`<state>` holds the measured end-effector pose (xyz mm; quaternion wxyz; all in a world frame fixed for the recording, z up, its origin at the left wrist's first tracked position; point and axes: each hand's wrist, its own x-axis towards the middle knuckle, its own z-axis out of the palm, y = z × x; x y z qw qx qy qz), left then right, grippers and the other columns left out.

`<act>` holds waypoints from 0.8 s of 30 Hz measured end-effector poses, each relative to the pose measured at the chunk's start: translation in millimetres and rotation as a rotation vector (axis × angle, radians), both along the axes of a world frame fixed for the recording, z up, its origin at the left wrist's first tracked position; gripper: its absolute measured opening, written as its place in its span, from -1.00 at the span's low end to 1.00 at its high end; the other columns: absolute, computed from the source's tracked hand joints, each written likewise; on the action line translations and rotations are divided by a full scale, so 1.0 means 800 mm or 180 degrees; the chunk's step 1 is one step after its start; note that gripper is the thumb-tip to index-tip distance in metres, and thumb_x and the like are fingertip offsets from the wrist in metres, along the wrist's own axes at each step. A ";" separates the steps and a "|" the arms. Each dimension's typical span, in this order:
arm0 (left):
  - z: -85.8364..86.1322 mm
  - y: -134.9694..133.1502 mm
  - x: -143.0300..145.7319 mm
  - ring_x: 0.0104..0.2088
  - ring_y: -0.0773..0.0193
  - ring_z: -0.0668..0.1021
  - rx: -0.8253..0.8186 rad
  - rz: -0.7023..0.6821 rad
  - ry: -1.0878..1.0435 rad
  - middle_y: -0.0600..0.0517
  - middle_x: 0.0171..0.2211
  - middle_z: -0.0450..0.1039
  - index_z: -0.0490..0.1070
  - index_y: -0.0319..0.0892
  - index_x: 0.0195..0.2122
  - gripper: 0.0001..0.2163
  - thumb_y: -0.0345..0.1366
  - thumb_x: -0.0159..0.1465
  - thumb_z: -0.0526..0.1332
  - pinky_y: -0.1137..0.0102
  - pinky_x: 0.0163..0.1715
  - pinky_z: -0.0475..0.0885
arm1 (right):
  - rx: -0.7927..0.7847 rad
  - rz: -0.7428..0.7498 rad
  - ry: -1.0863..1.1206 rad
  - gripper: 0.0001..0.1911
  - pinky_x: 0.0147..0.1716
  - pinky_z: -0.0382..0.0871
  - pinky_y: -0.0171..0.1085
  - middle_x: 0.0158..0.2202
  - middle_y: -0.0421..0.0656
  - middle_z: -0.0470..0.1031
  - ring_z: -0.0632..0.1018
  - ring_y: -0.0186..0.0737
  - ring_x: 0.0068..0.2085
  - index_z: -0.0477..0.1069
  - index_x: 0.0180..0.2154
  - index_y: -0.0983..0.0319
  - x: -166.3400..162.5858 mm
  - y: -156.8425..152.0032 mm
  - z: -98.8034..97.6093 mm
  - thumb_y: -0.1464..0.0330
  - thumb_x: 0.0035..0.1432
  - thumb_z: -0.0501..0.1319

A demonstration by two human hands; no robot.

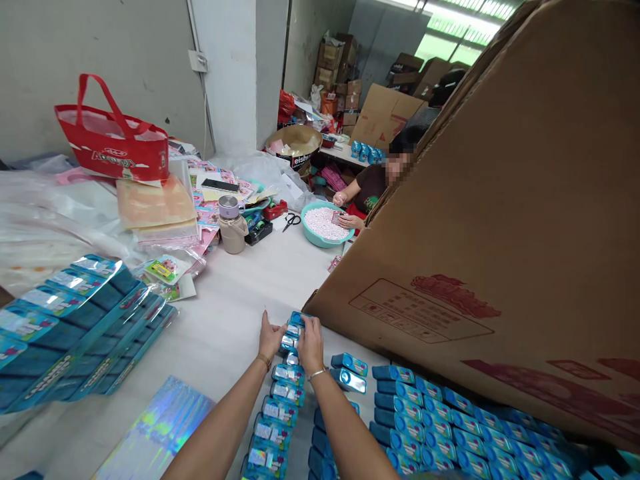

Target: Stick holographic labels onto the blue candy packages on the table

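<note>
A row of small blue packets (280, 407) runs across the white table from me toward a big tilted cardboard box (500, 233). My left hand (270, 337) presses the left side of the row's far end, fingers together. My right hand (310, 343) grips the far packets (295, 327) from the right, fingers curled over them. Two loose blue packets (349, 371) lie just right of my right wrist. Many more blue packets (450, 427) lie in rows under the box.
Shrink-wrapped blue packs (75, 327) lie at left, a holographic sheet (160, 427) near me. A red bag (113, 140), beige flask (233, 227), scissors (291, 220) and teal bowl (325, 225) of pale pieces sit farther back, where another person (373, 187) works.
</note>
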<state>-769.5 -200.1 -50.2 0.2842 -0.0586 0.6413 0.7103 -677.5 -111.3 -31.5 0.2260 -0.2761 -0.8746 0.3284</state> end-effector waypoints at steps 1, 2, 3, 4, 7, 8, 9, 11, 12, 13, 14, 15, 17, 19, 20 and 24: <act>-0.002 0.000 0.000 -0.58 0.32 0.40 0.0000 0.0019 -0.0052 0.27 -0.61 0.28 -0.18 -0.30 0.37 0.08 -0.36 -0.11 0.44 0.39 -0.38 0.36 | 0.0012 0.0022 0.0023 -0.52 0.08 0.29 -0.08 -0.08 -0.04 0.32 0.39 -0.06 0.02 0.34 0.07 0.17 0.000 0.000 -0.001 0.57 0.16 -0.01; -0.003 -0.001 -0.001 -0.58 0.32 0.40 -0.0044 0.0030 -0.0074 0.28 -0.61 0.26 -0.15 -0.30 0.37 0.06 -0.40 -0.12 0.44 0.38 -0.36 0.36 | 0.0009 0.0043 0.0049 -0.52 0.08 0.29 -0.09 -0.08 -0.04 0.32 0.39 -0.06 0.02 0.35 0.06 0.17 0.001 0.000 -0.001 0.59 0.15 -0.02; -0.004 -0.003 -0.002 -0.57 0.32 0.39 -0.0148 0.0035 -0.0047 0.28 -0.61 0.25 -0.10 -0.29 0.36 0.03 -0.43 -0.13 0.43 0.38 -0.33 0.36 | -0.0012 0.0052 0.0078 -0.51 0.07 0.29 -0.09 -0.08 -0.04 0.32 0.39 -0.07 0.01 0.36 0.04 0.17 0.002 0.000 -0.001 0.60 0.13 -0.02; -0.002 -0.005 -0.003 -0.55 0.32 0.40 -0.0303 0.0048 0.0033 0.28 -0.61 0.23 -0.03 -0.28 0.34 0.00 -0.45 -0.13 0.43 0.38 -0.31 0.36 | -0.0049 0.0041 0.0116 -0.50 0.07 0.29 -0.10 -0.08 -0.04 0.32 0.40 -0.08 0.01 0.38 0.03 0.18 0.003 0.001 0.000 0.61 0.12 -0.03; 0.015 -0.019 -0.010 -0.48 0.28 0.42 -0.0607 0.0232 0.0434 0.21 -0.56 0.27 0.17 -0.25 0.26 -0.17 -0.31 -0.06 0.42 0.38 -0.26 0.35 | -0.0230 -0.0183 0.0330 -0.55 0.08 0.29 -0.10 -0.06 -0.02 0.32 0.41 -0.09 0.00 0.40 -0.01 0.20 0.013 0.006 0.010 0.58 0.14 -0.04; 0.026 -0.026 -0.012 -0.44 0.26 0.43 -0.0548 0.0273 0.0516 0.17 -0.53 0.30 0.23 -0.24 0.22 -0.26 -0.20 0.00 0.40 0.37 -0.27 0.35 | -0.0327 -0.0307 0.0427 -0.60 0.06 0.30 -0.10 -0.06 -0.02 0.32 0.42 -0.10 -0.02 0.39 -0.02 0.21 0.018 0.008 0.017 0.54 0.17 -0.03; 0.039 -0.033 -0.013 -0.41 0.25 0.44 -0.0426 0.0239 0.0526 0.14 -0.50 0.31 0.31 -0.25 0.16 -0.34 -0.06 0.05 0.36 0.37 -0.27 0.35 | -0.0457 -0.0425 0.0518 -0.64 0.02 0.33 -0.11 -0.07 -0.02 0.33 0.43 -0.11 -0.05 0.38 -0.01 0.22 0.023 0.010 0.026 0.49 0.20 -0.02; 0.070 -0.048 -0.013 -0.40 0.24 0.43 -0.0118 -0.0140 0.0346 0.09 -0.50 0.31 0.48 -0.26 -0.04 -0.39 0.19 0.14 0.18 0.37 -0.30 0.34 | -0.0817 -0.0476 0.0636 -0.65 -0.09 0.40 -0.16 -0.12 -0.05 0.36 0.46 -0.16 -0.16 0.33 0.05 0.23 0.033 0.013 0.049 0.36 0.24 0.04; 0.086 -0.055 -0.012 -0.42 0.25 0.41 -0.0011 -0.0452 0.0210 0.09 -0.53 0.28 0.54 -0.27 -0.15 -0.35 0.27 0.16 0.08 0.37 -0.31 0.33 | -0.0990 -0.0358 0.0647 -0.61 -0.14 0.42 -0.19 -0.13 -0.07 0.38 0.47 -0.19 -0.21 0.31 0.09 0.23 0.037 0.014 0.063 0.30 0.24 0.08; 0.101 -0.060 -0.011 -0.45 0.27 0.38 0.0053 -0.0783 0.0099 0.09 -0.57 0.24 0.57 -0.27 -0.27 -0.30 0.32 0.17 -0.02 0.37 -0.32 0.32 | -0.1109 -0.0146 0.0615 -0.57 -0.16 0.43 -0.20 -0.14 -0.08 0.39 0.47 -0.22 -0.24 0.29 0.11 0.22 0.041 0.015 0.078 0.26 0.23 0.12; 0.115 -0.065 -0.009 -0.48 0.28 0.35 0.0070 -0.1076 0.0048 0.10 -0.61 0.19 0.59 -0.26 -0.36 -0.25 0.35 0.17 -0.10 0.37 -0.33 0.30 | -0.1159 0.0136 0.0538 -0.54 -0.16 0.43 -0.21 -0.13 -0.09 0.41 0.47 -0.23 -0.24 0.30 0.13 0.20 0.043 0.015 0.093 0.22 0.22 0.16; 0.126 -0.068 -0.006 -0.50 0.28 0.33 0.0047 -0.1310 0.0072 0.11 -0.63 0.15 0.59 -0.25 -0.43 -0.22 0.36 0.17 -0.16 0.37 -0.34 0.28 | -0.1148 0.0441 0.0422 -0.52 -0.15 0.42 -0.22 -0.11 -0.10 0.41 0.48 -0.23 -0.21 0.31 0.13 0.17 0.046 0.015 0.108 0.20 0.20 0.20; 0.142 -0.070 -0.001 -0.51 0.26 0.30 -0.0075 -0.1631 0.0286 0.10 -0.67 0.10 0.57 -0.22 -0.53 -0.20 0.36 0.18 -0.21 0.37 -0.37 0.25 | -0.1013 0.0984 0.0114 -0.52 -0.13 0.39 -0.21 -0.07 -0.11 0.41 0.48 -0.19 -0.14 0.36 0.10 0.11 0.047 0.015 0.135 0.17 0.15 0.26; 0.149 -0.069 0.004 -0.51 0.24 0.30 -0.0188 -0.1805 0.0526 0.10 -0.69 0.10 0.55 -0.19 -0.58 -0.23 0.34 0.19 -0.19 0.37 -0.38 0.22 | -0.0844 0.1324 -0.0198 -0.54 -0.13 0.37 -0.21 -0.09 -0.13 0.42 0.47 -0.16 -0.10 0.43 0.02 0.09 0.047 0.013 0.155 0.15 0.08 0.33; 0.151 -0.068 0.006 -0.51 0.24 0.30 -0.0227 -0.1880 0.0628 0.09 -0.69 0.11 0.54 -0.18 -0.60 -0.25 0.33 0.20 -0.18 0.37 -0.39 0.21 | -0.0746 0.1416 -0.0320 -0.59 -0.13 0.35 -0.21 -0.13 -0.15 0.43 0.46 -0.15 -0.10 0.46 -0.05 0.11 0.047 0.013 0.161 0.17 0.05 0.35; 0.152 -0.064 0.012 -0.50 0.24 0.31 -0.0373 -0.2178 0.0927 0.07 -0.66 0.21 0.51 -0.18 -0.60 -0.32 0.25 0.25 -0.13 0.37 -0.39 0.20 | -0.0420 0.1436 -0.0530 -0.94 -0.25 0.28 -0.29 -0.35 -0.22 0.41 0.44 -0.23 -0.27 0.45 -0.37 0.18 0.045 0.009 0.169 0.34 0.10 0.29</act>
